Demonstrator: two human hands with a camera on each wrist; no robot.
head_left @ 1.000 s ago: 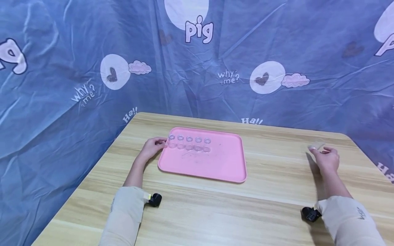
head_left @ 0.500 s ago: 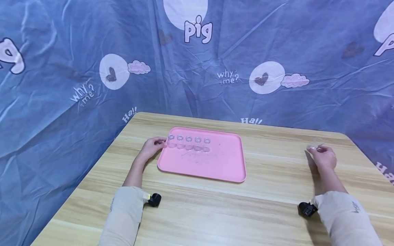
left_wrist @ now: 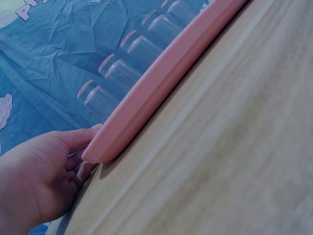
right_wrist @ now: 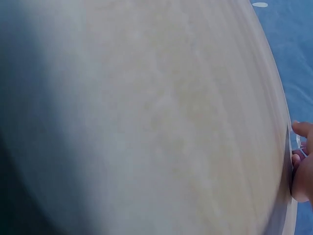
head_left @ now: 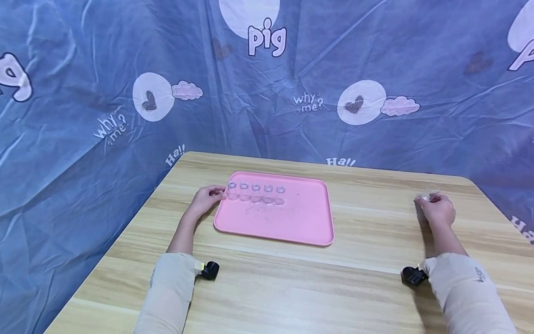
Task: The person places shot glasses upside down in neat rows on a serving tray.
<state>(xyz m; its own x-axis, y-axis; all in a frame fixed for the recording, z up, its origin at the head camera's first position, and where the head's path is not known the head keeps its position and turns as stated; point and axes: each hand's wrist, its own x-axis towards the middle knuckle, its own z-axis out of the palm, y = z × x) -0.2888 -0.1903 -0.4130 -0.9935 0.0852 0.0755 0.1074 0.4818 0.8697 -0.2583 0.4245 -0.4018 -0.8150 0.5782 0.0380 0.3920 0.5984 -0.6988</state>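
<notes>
My left hand (head_left: 203,200) grips the left edge of a pink tray (head_left: 302,213). In the left wrist view the thumb (left_wrist: 80,138) lies at the tray's rim, with the other fingers curled under the corner. Several small clear cups (head_left: 256,199) stand upright in a row on the tray's left half; they look tall and glassy in the left wrist view. Over at the far right of the table, my right hand (head_left: 439,211) pinches a clear cup-like object (head_left: 425,197) between thumb and fingers. Its full shape is partly hidden by the hand.
The wood-grain table (head_left: 267,287) has rounded far corners. A blue printed cloth (head_left: 258,111) hangs close behind it and on the left. A black wrist camera (head_left: 210,270) sits on the left sleeve, and another camera (head_left: 414,275) on the right sleeve.
My right hand has shifted slightly to the left and away from me, its fingers closing in around the clear object. The left hand, the tray and the cups have stayed in place.
</notes>
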